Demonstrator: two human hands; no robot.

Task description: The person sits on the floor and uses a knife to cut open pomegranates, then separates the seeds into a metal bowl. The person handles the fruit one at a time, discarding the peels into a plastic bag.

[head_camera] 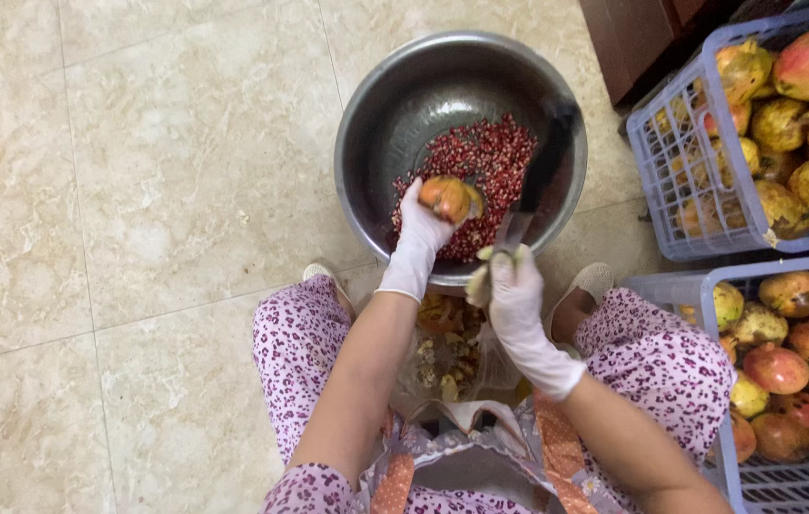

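Observation:
My left hand, in a white glove, holds a pomegranate piece cut side down over a steel bowl. A heap of red pomegranate seeds lies in the bowl's bottom. My right hand, also gloved, grips the handle of a large knife. Its dark blade is raised over the bowl just right of the fruit, blurred. A bit of pale peel sticks out beside the right glove.
Two lilac plastic crates filled with whole pomegranates stand at the right. A bag of peel scraps lies between my knees. Beige floor tiles spread to the left; a dark wooden piece stands at the top right.

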